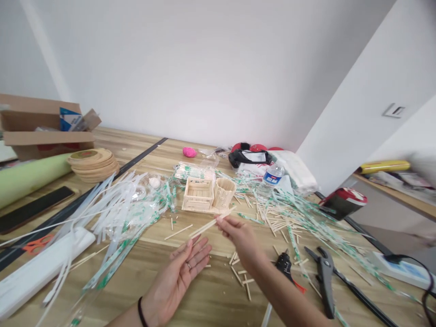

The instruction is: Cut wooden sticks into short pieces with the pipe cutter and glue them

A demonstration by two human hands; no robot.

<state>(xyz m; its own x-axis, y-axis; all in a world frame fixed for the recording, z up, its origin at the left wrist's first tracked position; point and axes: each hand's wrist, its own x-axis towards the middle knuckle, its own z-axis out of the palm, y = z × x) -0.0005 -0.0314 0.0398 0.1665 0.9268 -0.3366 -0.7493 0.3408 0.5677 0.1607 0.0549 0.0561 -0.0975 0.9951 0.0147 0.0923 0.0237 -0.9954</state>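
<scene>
Left hand: palm up, fingers loosely spread below the sticks' near ends; I cannot tell from here whether they touch.
Pliers: at right, well apart from both hands; I would leave them there.
Glue gun: just beside the right forearm, nozzle pointing away; whether it is hot I cannot tell, so I would hold the arm clear.
Right hand: thumb and fingertips narrowed, pinching the sticks towards their far ends.
Sticks: thin, slanting between my hands above the table; I judge a light pinch, ends squared against the left fingers, best to prevent bending or fanning.
Loose sticks: scattered beyond, at right.
Crate and cup: side by side behind the sticks; slatted and probably fragile, so I would avoid knocking them.
</scene>
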